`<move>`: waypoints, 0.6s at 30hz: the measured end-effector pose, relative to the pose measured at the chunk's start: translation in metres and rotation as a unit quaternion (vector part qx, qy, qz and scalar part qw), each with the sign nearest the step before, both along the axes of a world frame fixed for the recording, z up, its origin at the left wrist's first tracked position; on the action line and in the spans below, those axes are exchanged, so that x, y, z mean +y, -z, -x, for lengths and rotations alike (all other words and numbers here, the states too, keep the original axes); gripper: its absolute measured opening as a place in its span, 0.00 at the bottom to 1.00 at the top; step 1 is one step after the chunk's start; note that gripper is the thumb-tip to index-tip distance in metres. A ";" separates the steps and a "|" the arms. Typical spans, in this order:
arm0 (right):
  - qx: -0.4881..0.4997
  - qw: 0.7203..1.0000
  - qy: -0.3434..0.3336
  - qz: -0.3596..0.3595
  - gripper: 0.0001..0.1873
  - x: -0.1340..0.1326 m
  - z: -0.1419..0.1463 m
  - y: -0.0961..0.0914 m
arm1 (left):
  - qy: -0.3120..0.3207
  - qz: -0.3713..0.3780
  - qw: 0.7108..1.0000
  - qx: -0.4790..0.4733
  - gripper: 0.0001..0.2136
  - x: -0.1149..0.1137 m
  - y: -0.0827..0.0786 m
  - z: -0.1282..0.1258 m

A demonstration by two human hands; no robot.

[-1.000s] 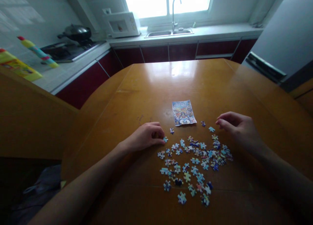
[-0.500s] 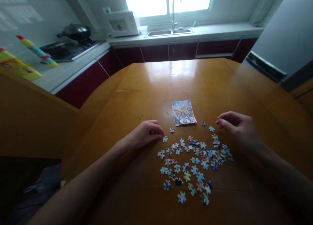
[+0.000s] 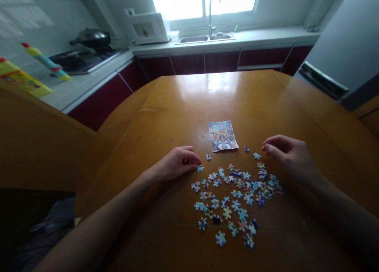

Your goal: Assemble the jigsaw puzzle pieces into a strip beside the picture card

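Since half a second ago the left hand (image 3: 177,164) has slid a little to the right, so its fingertips now meet the lone blue piece (image 3: 200,168), while the right hand (image 3: 289,154) has hardly shifted. The left hand lies low on the wooden table (image 3: 237,94), fingers curled and drawn together. Whether they pinch the blue piece or only touch it cannot be told. That piece lies at the near-left edge of the scattered puzzle pieces (image 3: 237,193), which spread across the near middle of the table between the two forearms. The right hand is loosely curled, thumb and forefinger pointing left, with nothing seen in it. A pale blue piece (image 3: 256,155) lies just beside its fingertips. Two more strays, a small piece (image 3: 208,157) and a dark piece (image 3: 246,148), lie just near of the picture card (image 3: 223,136), which lies flat beyond the scatter. Nothing lies between either hand and the pieces. Far off, a counter runs under the bright window with a faucet (image 3: 211,9) over the sink (image 3: 204,39) and a white microwave (image 3: 148,28) to its left. Further left sit a black wok (image 3: 90,38) on the stove (image 3: 79,60), a colourful bottle (image 3: 45,62) and a yellow box (image 3: 20,80).
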State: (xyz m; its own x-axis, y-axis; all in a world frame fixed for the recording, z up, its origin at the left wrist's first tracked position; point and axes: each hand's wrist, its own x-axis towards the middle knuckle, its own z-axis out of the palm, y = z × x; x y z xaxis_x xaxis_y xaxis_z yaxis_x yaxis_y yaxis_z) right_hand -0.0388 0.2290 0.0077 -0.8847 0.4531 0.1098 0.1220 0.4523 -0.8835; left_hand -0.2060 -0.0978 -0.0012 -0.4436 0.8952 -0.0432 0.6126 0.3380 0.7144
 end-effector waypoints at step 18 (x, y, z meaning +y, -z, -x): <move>0.000 1.000 -0.015 0.004 0.09 -0.001 0.000 0.003 | 0.041 -0.002 0.999 0.023 0.09 0.000 -0.002 -0.002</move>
